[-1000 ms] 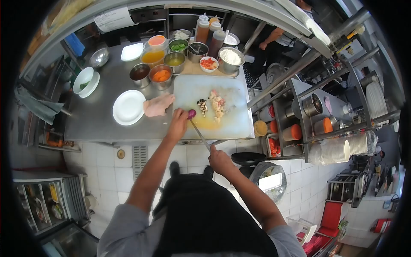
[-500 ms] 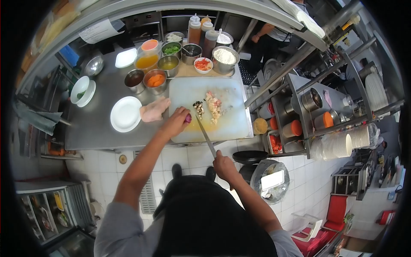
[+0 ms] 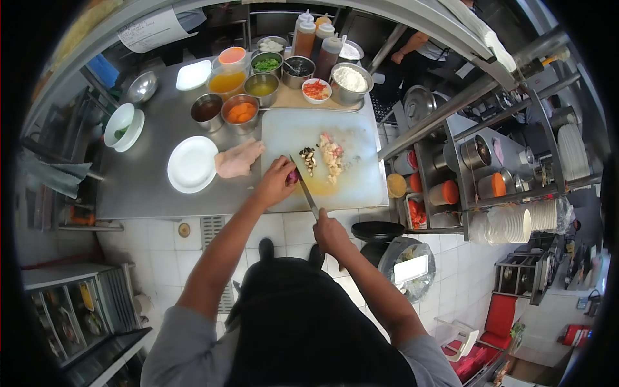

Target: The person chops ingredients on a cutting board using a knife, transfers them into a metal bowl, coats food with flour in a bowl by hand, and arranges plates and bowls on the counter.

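Note:
On the left part of the white cutting board (image 3: 354, 184), my left hand (image 3: 276, 182) has its fingers closed on a small purple onion (image 3: 293, 176). My right hand (image 3: 331, 233) grips the handle of a knife (image 3: 305, 186) at the board's front edge. The blade points up and left, beside the onion. Chopped dark-and-white pieces (image 3: 308, 161) and a pile of pale pink chopped pieces (image 3: 332, 157) lie to the right of the blade. A raw piece of pale meat (image 3: 238, 159) rests between the board and a white plate (image 3: 193, 164).
Metal pots, including one of orange sauce (image 3: 240, 113), stand behind the board with squeeze bottles (image 3: 304, 37) and a flour container (image 3: 350, 79). White bowls (image 3: 124, 127) are at the left. Shelves with containers (image 3: 445, 193) stand right. Another person's arm (image 3: 411, 45) shows behind.
The knife blade has swung from over the chopped pieces to beside the onion. Half a second ago it was farther from my left hand. The camera view has shifted slightly.

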Motion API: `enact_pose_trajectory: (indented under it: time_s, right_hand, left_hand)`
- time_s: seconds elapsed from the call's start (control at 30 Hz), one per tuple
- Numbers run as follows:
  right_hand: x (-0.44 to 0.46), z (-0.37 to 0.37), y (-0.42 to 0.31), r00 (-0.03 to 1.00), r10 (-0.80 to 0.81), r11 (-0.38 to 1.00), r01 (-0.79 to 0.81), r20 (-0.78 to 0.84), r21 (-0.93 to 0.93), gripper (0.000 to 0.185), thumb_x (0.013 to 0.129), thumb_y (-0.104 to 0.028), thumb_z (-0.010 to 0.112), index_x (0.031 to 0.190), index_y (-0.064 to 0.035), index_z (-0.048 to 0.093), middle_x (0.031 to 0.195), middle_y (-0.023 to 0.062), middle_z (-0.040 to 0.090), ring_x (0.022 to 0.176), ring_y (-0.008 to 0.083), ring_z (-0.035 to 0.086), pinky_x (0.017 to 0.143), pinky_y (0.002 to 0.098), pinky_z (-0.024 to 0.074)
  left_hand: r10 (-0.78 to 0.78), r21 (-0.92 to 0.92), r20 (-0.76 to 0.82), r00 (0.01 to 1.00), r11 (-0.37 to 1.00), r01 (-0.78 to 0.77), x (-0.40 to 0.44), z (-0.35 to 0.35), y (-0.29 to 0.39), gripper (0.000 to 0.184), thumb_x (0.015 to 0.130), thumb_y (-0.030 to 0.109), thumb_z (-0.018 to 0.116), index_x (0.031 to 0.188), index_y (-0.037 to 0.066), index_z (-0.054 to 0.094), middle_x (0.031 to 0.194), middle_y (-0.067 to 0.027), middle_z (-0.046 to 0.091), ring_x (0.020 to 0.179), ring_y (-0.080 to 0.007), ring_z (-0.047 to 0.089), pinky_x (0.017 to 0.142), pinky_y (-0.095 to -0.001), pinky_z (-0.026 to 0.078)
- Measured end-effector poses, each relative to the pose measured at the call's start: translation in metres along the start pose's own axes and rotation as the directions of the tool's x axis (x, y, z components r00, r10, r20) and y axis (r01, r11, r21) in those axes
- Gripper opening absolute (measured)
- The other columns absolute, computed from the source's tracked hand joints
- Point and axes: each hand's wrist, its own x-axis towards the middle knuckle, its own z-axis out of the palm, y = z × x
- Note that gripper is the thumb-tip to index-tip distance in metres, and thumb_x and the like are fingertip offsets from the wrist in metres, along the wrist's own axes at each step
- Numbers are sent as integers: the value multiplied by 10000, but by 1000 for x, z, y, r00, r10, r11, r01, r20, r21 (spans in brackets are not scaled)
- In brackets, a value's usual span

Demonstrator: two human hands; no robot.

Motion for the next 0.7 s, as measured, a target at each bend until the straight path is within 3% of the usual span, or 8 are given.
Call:
enact_pose_trajectory:
  time_s: [0.2, 0.37, 0.5, 0.7]
  right_hand:
    - [-6, -49, -37, 992, 101, 992, -95, 77, -83, 326, 919, -137, 531, 1159, 69, 451, 734, 307, 661, 686, 497, 670, 640, 593, 541]
    - [3, 6, -5, 998, 61, 995, -59, 16, -83, 369, 915, -132, 526, 1203, 85, 449, 734, 313, 661, 684, 498, 669, 636, 594, 540]
    - [1, -38, -35, 990, 116, 990, -109, 75, -91, 419, 914, -123, 520, 1258, 105, 447, 725, 310, 660, 680, 496, 669, 632, 588, 545]
    - [6, 3, -25, 990, 136, 988, -133, 34, -75, 341, 918, -126, 516, 1193, 68, 464, 764, 319, 667, 715, 505, 670, 649, 589, 547]
  left_hand:
    - [-48, -52, 35, 998, 997, 50, 0, 2, -7, 362, 771, 67, 649, 1111, -22, 560, 1120, -180, 495, 1076, -379, 547, 927, -442, 480]
    - [-20, -70, 8, 1000, 997, 20, -1, 2, -6, 353, 773, 60, 637, 1108, -16, 556, 1099, -173, 486, 1050, -376, 551, 918, -444, 478]
    - [-34, -89, 18, 999, 995, 35, -2, -1, -7, 359, 775, 60, 641, 1116, -10, 559, 1100, -170, 487, 1056, -373, 554, 925, -436, 477]
    - [23, -98, -28, 999, 995, -25, -5, -1, -8, 374, 780, 67, 641, 1137, -8, 556, 1118, -176, 480, 1051, -375, 555, 931, -434, 476]
